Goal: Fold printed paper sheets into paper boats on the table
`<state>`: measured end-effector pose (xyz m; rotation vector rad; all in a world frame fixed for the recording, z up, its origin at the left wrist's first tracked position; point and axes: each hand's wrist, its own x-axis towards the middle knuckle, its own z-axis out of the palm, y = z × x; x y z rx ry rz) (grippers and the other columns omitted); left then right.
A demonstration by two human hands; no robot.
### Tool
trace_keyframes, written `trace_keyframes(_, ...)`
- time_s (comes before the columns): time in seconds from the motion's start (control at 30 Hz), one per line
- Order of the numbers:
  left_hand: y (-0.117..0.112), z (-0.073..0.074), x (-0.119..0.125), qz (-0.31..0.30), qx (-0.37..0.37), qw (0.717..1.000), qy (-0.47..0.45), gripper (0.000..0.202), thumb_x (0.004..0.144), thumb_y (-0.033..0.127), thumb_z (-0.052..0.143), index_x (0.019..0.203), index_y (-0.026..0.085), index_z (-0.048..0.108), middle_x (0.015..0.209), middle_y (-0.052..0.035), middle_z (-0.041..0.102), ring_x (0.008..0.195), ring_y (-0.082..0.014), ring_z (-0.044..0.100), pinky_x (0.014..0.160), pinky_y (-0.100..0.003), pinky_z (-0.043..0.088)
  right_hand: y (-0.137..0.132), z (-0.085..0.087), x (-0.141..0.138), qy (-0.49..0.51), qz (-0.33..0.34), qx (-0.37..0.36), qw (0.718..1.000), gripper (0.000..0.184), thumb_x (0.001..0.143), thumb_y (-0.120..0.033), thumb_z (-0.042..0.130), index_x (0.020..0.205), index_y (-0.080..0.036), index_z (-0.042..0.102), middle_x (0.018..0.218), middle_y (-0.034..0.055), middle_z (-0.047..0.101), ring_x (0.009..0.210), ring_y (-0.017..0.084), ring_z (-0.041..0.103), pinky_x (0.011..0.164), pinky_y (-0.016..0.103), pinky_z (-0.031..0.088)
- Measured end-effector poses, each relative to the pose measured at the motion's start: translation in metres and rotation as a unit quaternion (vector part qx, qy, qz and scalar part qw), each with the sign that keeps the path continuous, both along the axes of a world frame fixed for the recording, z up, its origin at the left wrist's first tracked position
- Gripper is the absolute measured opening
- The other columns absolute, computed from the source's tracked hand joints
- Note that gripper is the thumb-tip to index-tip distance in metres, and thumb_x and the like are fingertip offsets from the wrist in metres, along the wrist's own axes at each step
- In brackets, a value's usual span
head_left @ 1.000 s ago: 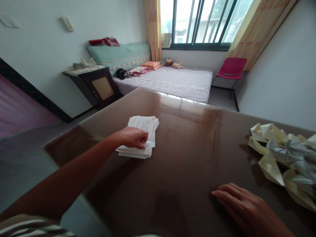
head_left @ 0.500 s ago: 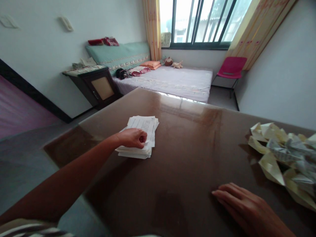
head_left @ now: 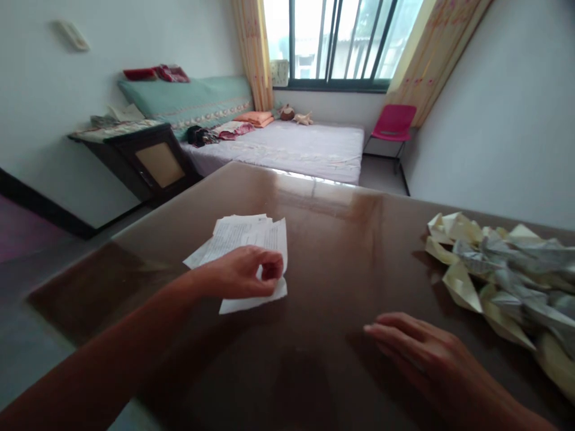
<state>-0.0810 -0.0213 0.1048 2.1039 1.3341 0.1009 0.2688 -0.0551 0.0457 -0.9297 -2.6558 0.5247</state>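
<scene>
My left hand (head_left: 245, 272) pinches the right edge of a sheet of printed paper (head_left: 275, 238), thumb and forefinger curled into a ring. The sheet bends upward at that edge, above a stack of printed papers (head_left: 238, 227) on the brown table (head_left: 323, 251). Part of the sheet and the stack is hidden behind the hand. My right hand (head_left: 422, 347) is over the near right of the table, its fingers stretched out, nothing in them. A pile of folded paper pieces (head_left: 507, 269), cream and grey printed, lies to its right.
Beyond the table's far edge stands a bed (head_left: 287, 143) with a lilac sheet. A dark cabinet (head_left: 157, 167) is at the left, and a pink chair (head_left: 393, 124) stands by the right wall under the window (head_left: 336, 42).
My left hand has drawn a sheet toward me and lifted its right edge off the stack. My right hand has risen slightly. The view has turned to the right.
</scene>
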Motion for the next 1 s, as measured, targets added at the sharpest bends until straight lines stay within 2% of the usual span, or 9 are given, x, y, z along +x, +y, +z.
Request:
trace_keyframes(0.07, -0.006, -0.003, 0.039, -0.046, 0.03, 0.998, 0.01, 0.006, 0.071, 0.02, 0.052, 0.076, 0.021, 0.056, 0.077, 0.0029, 0.061, 0.07, -0.0117, 0.054, 0.067, -0.021, 0.041, 0.003, 0.007, -0.011, 0.035, -0.037, 0.036, 0.998, 0.04, 0.094, -0.019, 0.043, 0.132, -0.029, 0.05, 0.126, 0.0077, 0.059, 0.106, 0.017, 0.063, 0.09, 0.027, 0.053)
trace_keyframes(0.17, -0.011, -0.023, 0.089, -0.112, 0.041, 0.993, -0.017, 0.008, 0.069, 0.019, 0.054, 0.076, 0.022, 0.056, 0.079, 0.0013, 0.065, 0.074, -0.0142, 0.058, 0.068, -0.023, 0.042, 0.014, 0.004, -0.025, 0.036, -0.035, 0.044, 0.998, 0.054, 0.091, -0.017, 0.046, 0.143, -0.026, 0.035, 0.141, 0.0103, 0.046, 0.124, 0.02, 0.05, 0.101, 0.035, 0.047)
trace_keyframes(0.3, -0.009, -0.055, 0.123, -0.13, 0.036, 0.991, -0.016, 0.008, 0.069, 0.022, 0.057, 0.077, 0.023, 0.058, 0.077, 0.0002, 0.066, 0.072, -0.0166, 0.06, 0.066, -0.025, 0.043, 0.029, -0.017, -0.026, 0.035, -0.026, 0.001, 0.999, 0.041, 0.091, -0.021, 0.049, 0.132, -0.019, 0.049, 0.12, 0.0103, 0.063, 0.109, 0.02, 0.057, 0.093, 0.035, 0.05)
trace_keyframes(0.43, -0.002, -0.062, 0.111, -0.094, 0.018, 0.994, -0.054, 0.015, 0.084, 0.032, 0.053, 0.093, 0.025, 0.061, 0.094, -0.0005, 0.067, 0.085, -0.0166, 0.061, 0.076, -0.027, 0.046, 0.034, -0.035, -0.01, 0.067, -0.042, -0.039, 0.996, 0.024, 0.095, -0.026, 0.046, 0.104, -0.021, 0.068, 0.097, 0.0052, 0.071, 0.091, 0.017, 0.061, 0.083, 0.03, 0.05)
trace_keyframes(0.53, 0.007, -0.058, 0.083, -0.124, -0.064, 0.988, -0.065, 0.052, 0.076, 0.05, 0.066, 0.121, 0.026, 0.056, 0.116, -0.0049, 0.061, 0.103, -0.0209, 0.058, 0.089, -0.031, 0.046, 0.034, -0.04, 0.002, 0.102, -0.116, -0.086, 0.984, 0.024, 0.094, -0.029, 0.048, 0.098, -0.02, 0.07, 0.093, 0.005, 0.071, 0.086, 0.016, 0.063, 0.079, 0.027, 0.049)
trace_keyframes(0.63, 0.022, -0.06, 0.064, -0.133, -0.058, 0.986, -0.086, 0.084, 0.062, 0.045, 0.079, 0.137, 0.028, 0.044, 0.135, -0.0066, 0.05, 0.122, -0.0245, 0.048, 0.102, -0.036, 0.04, 0.035, -0.04, 0.01, 0.13, -0.187, -0.166, 0.959, 0.023, 0.092, -0.031, 0.05, 0.097, -0.018, 0.069, 0.089, 0.0047, 0.07, 0.08, 0.016, 0.063, 0.073, 0.026, 0.049)
trace_keyframes(0.83, 0.043, -0.083, 0.083, -0.13, 0.054, 0.986, -0.088, 0.025, 0.087, 0.028, 0.055, 0.108, 0.025, 0.065, 0.115, -0.0028, 0.065, 0.113, -0.019, 0.052, 0.1, -0.033, 0.04, 0.042, -0.037, 0.02, 0.16, -0.229, -0.245, 0.929, 0.03, 0.091, -0.039, 0.049, 0.079, -0.015, 0.063, 0.074, 0.0013, 0.065, 0.067, 0.013, 0.056, 0.061, 0.022, 0.042)
trace_keyframes(0.9, 0.043, -0.089, 0.093, -0.087, 0.069, 0.992, -0.068, 0.024, 0.091, 0.033, 0.047, 0.098, 0.023, 0.068, 0.105, -0.0036, 0.068, 0.105, -0.0192, 0.056, 0.093, -0.031, 0.043, 0.046, -0.036, 0.02, 0.147, -0.254, -0.243, 0.925, 0.031, 0.091, -0.039, 0.047, 0.076, -0.015, 0.06, 0.068, 0.0006, 0.064, 0.061, 0.011, 0.054, 0.057, 0.022, 0.039)
trace_keyframes(1.0, 0.041, -0.095, 0.102, 0.01, 0.069, 0.997, -0.036, 0.028, 0.092, 0.039, 0.044, 0.108, 0.023, 0.062, 0.099, -0.0053, 0.068, 0.094, -0.0207, 0.061, 0.084, -0.032, 0.046, 0.054, -0.036, 0.016, 0.12, -0.287, -0.218, 0.925, 0.031, 0.092, -0.037, 0.045, 0.072, -0.017, 0.056, 0.059, -0.0009, 0.062, 0.054, 0.011, 0.052, 0.054, 0.022, 0.035)
